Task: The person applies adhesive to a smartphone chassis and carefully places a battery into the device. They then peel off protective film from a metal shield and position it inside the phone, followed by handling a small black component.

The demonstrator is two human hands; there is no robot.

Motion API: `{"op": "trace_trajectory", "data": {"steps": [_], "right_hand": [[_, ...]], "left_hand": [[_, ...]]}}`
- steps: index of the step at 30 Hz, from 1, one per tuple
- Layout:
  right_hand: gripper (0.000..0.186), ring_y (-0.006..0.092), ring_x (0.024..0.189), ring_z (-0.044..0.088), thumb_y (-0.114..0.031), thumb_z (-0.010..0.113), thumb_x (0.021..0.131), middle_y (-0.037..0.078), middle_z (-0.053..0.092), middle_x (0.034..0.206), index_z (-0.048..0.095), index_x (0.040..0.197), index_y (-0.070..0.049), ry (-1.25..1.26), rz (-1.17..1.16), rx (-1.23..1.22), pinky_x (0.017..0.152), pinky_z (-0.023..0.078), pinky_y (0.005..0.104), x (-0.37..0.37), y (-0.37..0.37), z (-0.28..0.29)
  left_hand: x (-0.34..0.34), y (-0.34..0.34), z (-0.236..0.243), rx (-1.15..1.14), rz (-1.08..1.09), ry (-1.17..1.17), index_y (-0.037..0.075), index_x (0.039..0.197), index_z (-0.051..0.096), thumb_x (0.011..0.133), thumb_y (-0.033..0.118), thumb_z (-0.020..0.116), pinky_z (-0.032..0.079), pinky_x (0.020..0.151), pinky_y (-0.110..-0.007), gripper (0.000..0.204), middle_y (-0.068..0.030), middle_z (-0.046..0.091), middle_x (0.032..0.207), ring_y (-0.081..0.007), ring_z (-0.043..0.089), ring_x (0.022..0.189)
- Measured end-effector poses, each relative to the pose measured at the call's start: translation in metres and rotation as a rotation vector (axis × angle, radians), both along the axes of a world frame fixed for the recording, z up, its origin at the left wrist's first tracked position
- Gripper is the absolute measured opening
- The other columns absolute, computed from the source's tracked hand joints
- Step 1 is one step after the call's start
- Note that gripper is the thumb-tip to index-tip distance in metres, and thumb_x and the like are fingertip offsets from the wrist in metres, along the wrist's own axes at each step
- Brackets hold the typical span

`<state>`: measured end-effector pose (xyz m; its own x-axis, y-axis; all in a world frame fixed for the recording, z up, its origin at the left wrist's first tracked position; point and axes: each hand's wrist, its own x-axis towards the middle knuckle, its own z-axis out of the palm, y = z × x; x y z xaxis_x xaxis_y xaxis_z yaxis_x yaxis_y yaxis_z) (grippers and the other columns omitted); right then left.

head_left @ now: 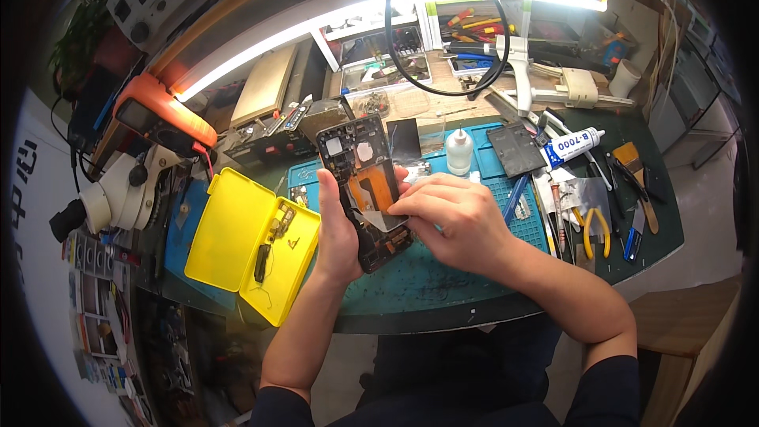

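Head view: left hand grips the opened phone by its left edge, tilted above the blue mat; right hand lies across its middle, fingertips pressed together on it.

An open yellow plastic case is lying on the left of the blue work mat, small parts sitting in its lid. A white squeeze bottle is standing behind, a white glue tube lying to its right. Yellow-handled pliers are resting near the mat's right edge.

Left hand gripping, right hand pinching
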<state>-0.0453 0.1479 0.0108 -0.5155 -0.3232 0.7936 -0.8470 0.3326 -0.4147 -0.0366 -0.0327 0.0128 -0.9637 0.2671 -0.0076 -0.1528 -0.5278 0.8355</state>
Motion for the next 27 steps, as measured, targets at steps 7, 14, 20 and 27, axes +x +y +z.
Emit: {"op": "trace_trajectory", "data": {"steps": [7, 14, 20, 27], "right_hand": [[0.015, 0.0234, 0.067, 0.070, -0.002, 0.068, 0.076, 0.007, 0.070, 0.081, 0.069, 0.091, -0.006, 0.016, -0.008, 0.020, 0.059, 0.056, 0.0324, 0.015, -0.003, 0.003], [0.023, 0.0209, 0.086, 0.073, -0.004, 0.067, 0.075, 0.008, 0.072, 0.090, 0.068, 0.097, -0.001, 0.203, 0.023, 0.101, 0.068, 0.059, 0.0302, 0.027, -0.006, 0.006], [0.025, 0.0229, 0.091, 0.073, -0.006, 0.067, 0.074, 0.011, 0.071, 0.093, 0.069, 0.097, 0.002, 0.318, 0.015, 0.162, 0.066, 0.057, 0.0283, 0.032, -0.006, 0.010], [0.025, 0.0226, 0.094, 0.073, -0.004, 0.065, 0.075, 0.011, 0.073, 0.096, 0.072, 0.098, 0.001, 0.364, -0.001, 0.169, 0.069, 0.059, 0.0276, 0.038, -0.007, 0.013]], "left_hand": [[0.001, 0.005, 0.003, -0.026, 0.124, 0.062, 0.000, 0.123, 0.055, 0.095, 0.077, 0.021, 0.055, 0.084, -0.036, 0.089, -0.0114, 0.064, 0.108, -0.0208, 0.066, 0.092], [0.001, -0.008, -0.004, 0.203, 0.059, 0.125, -0.002, 0.131, 0.049, 0.088, 0.084, 0.026, 0.054, 0.086, -0.040, 0.099, -0.0152, 0.061, 0.114, -0.0268, 0.063, 0.097], [0.006, -0.010, -0.012, 0.245, 0.049, 0.295, -0.003, 0.137, 0.043, 0.084, 0.088, 0.030, 0.051, 0.094, -0.044, 0.106, -0.0169, 0.057, 0.123, -0.0303, 0.060, 0.106], [0.019, -0.002, -0.011, -0.015, 0.243, 0.492, 0.001, 0.146, 0.031, 0.081, 0.088, 0.041, 0.046, 0.102, -0.045, 0.110, -0.0190, 0.051, 0.129, -0.0284, 0.055, 0.116]]}}
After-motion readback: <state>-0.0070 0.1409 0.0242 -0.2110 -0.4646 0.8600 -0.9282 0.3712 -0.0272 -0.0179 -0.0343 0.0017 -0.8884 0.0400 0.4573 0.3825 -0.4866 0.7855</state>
